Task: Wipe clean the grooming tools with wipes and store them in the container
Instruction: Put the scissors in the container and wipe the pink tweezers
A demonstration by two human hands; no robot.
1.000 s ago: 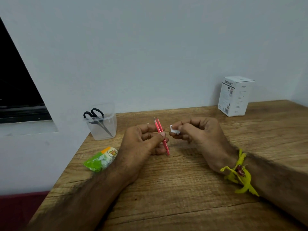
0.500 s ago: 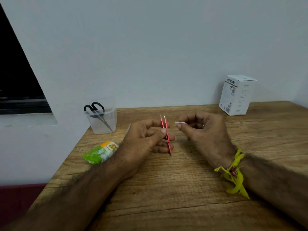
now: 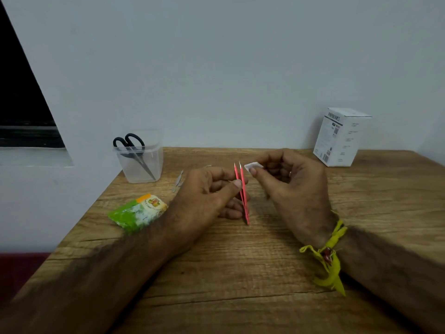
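Note:
My left hand (image 3: 209,191) grips a pair of red tweezers (image 3: 242,189) upright over the wooden table (image 3: 240,273), their two pointed tips apart at the top. My right hand (image 3: 289,184) pinches a small folded white wipe (image 3: 252,165) just right of the tweezer tips, a small gap between them. A clear plastic container (image 3: 139,162) stands at the table's back left corner with black-handled scissors (image 3: 131,145) inside it. A small metal grooming tool (image 3: 178,180) lies on the table behind my left hand, partly hidden.
A green and orange wipes packet (image 3: 137,210) lies near the table's left edge. A white cardboard box (image 3: 342,136) stands at the back right against the wall. A yellow thread band (image 3: 330,251) is tied on my right wrist.
The tweezer tips have sprung apart. My right hand has drawn the wipe off the tweezers to a spot just right of the tips.

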